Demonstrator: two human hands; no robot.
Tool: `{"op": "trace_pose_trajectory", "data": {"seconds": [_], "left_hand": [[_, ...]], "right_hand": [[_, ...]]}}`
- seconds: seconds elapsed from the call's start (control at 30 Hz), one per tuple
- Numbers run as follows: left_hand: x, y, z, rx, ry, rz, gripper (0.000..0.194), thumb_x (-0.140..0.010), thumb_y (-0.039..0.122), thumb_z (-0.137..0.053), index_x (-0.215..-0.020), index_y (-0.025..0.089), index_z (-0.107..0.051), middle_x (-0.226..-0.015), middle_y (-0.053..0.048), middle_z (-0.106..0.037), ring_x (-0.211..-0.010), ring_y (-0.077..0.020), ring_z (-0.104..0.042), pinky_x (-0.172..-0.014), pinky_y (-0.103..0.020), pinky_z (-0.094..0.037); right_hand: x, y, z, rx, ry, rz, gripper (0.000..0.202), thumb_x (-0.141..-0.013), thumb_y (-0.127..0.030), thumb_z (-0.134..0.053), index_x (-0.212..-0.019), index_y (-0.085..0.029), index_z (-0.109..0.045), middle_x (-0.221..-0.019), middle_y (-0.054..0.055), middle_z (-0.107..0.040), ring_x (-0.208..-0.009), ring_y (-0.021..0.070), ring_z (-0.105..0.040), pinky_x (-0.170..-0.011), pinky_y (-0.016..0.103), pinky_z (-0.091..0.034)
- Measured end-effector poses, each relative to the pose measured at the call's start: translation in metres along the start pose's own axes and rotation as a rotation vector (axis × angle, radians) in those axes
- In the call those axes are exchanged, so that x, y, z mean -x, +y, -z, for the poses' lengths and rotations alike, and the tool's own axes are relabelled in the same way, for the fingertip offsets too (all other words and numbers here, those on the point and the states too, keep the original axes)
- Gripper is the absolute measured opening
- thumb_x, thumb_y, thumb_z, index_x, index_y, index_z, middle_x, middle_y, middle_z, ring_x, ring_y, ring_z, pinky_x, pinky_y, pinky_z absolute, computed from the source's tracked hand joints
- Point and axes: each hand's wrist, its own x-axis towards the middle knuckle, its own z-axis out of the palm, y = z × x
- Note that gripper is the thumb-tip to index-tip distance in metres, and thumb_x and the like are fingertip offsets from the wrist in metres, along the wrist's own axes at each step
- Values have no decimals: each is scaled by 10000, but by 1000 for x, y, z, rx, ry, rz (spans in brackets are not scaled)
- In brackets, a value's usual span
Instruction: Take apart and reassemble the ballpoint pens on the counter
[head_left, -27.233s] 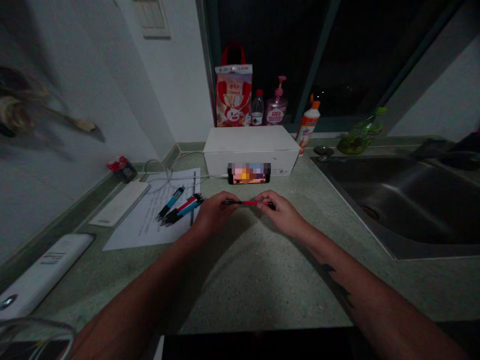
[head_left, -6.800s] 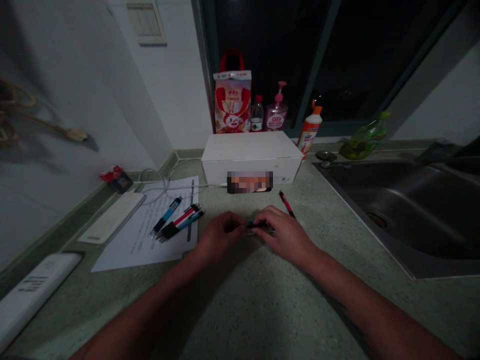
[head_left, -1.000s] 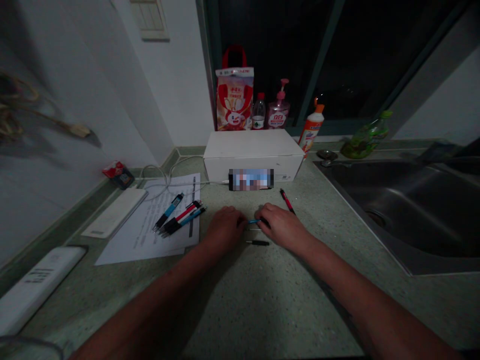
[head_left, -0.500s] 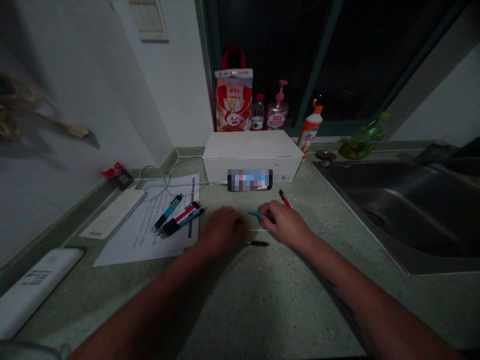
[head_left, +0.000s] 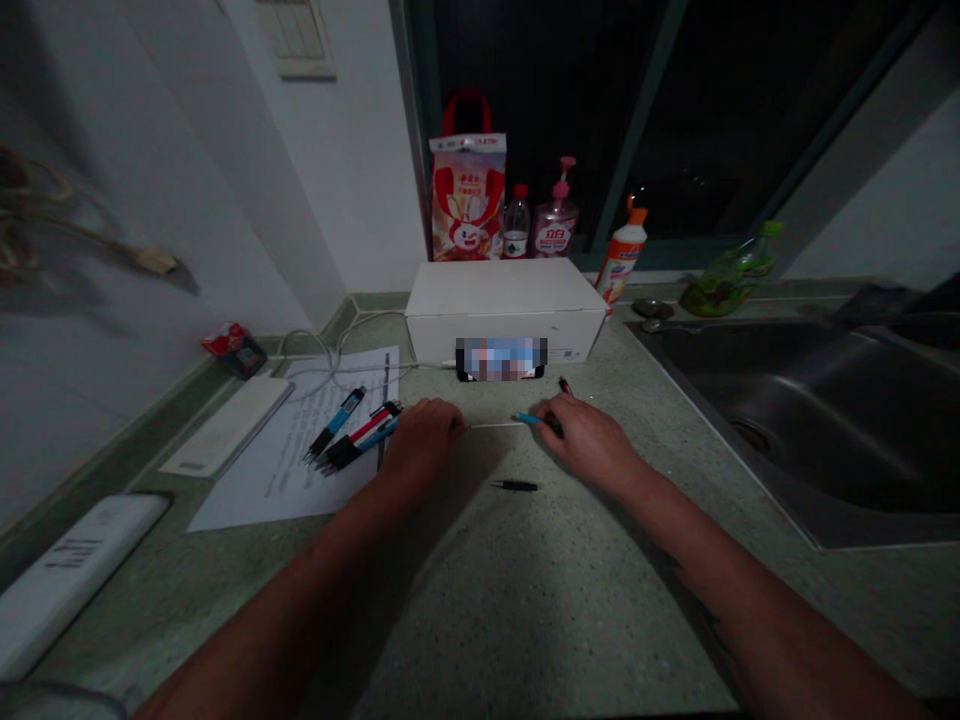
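The left hand (head_left: 426,437) was over the middle of the worktop (head_left: 480,610), its fingers closed on one end of a thin white rod (head_left: 495,425). The rod ran level toward the right hand (head_left: 592,440), whose fingers gripped a blue barrel (head_left: 528,418) with its end pointing left. Rod and barrel met in the view, but whether one was inside the other could not be told.

Nearer the worktop's front edge, between the forearms, lay a black pen part (head_left: 515,486), its pale tip to the left. A red and black pen (head_left: 565,386) showed just behind the right hand, partly hidden by it. Toward the worktop's left edge, a cluster of pens (head_left: 356,435), blue, red and black, rested on a printed sheet (head_left: 262,490), just beside the left hand. Toward the back edge, a phone (head_left: 465,374) stood before a white box (head_left: 502,288). The sink (head_left: 840,420) was set into the worktop's right side.
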Motion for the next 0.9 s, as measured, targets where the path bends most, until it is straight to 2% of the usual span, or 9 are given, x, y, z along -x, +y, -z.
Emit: {"op": "trace_pose_trajectory", "data": {"seconds": [0.1, 0.2, 0.37, 0.63, 0.7, 0.83, 0.9], "left_hand": [[-1, -5, 2, 14, 46, 47, 157, -949, 116, -534, -864, 173, -653, -920, -79, -679, -938, -255, -596, -871, -389, -435], [-1, -5, 1, 17, 58, 29, 172, -954, 118, -524, -862, 175, -657, -920, -81, -681, -930, -259, -600, -871, -398, -435], [-2, -1, -4, 8, 4, 16, 147, -943, 139, -563, -884, 189, -688, -930, -87, -694, -945, -272, -621, -860, -401, -443], [2, 12, -9, -2, -43, -79, 109, -952, 199, -610, -917, 186, -713, -952, -81, -712, -957, -268, -639, -863, -395, -460], [4, 13, -8, 17, 19, -106, 91, -944, 216, -634, -986, 182, -707, -1011, -87, -715, -1006, -275, -634, -899, -407, -467], [11, 14, -7, 92, 218, -230, 272, -917, 249, -692, -1177, 174, -660, -1171, -108, -695, -1128, -295, -601, -978, -451, -460], [15, 17, -8, 142, 177, -353, 230, -910, 269, -705, -1127, 198, -676, -1125, -81, -703, -1084, -278, -611, -953, -442, -472]], "right_hand": [[0, 1, 1, 6, -2, -4, 87, -950, -240, -592, -994, -203, -657, -932, 66, -696, -834, 220, -644, -672, 313, -402], [0, 0, 1, 8, -23, 10, 87, -956, -236, -596, -1005, -196, -655, -956, 66, -699, -859, 224, -648, -693, 318, -415], [1, -4, 3, 21, -43, 66, 91, -970, -229, -581, -1009, -200, -657, -1020, 73, -693, -914, 220, -649, -740, 320, -442], [4, -20, -2, -25, -106, 169, 104, -966, -197, -593, -1026, -202, -677, -1008, 61, -711, -962, 215, -666, -810, 324, -477], [4, -21, -3, -32, -102, 195, 154, -965, -179, -584, -1080, -209, -682, -1036, 60, -709, -983, 212, -668, -823, 324, -486], [4, -16, -4, -36, -50, 172, 258, -962, -158, -569, -1191, -214, -674, -1085, 67, -702, -998, 222, -676, -825, 333, -500], [3, -14, -3, -41, -20, 142, 262, -960, -162, -568, -1196, -203, -673, -1089, 73, -701, -999, 232, -679, -817, 339, -505]]}}
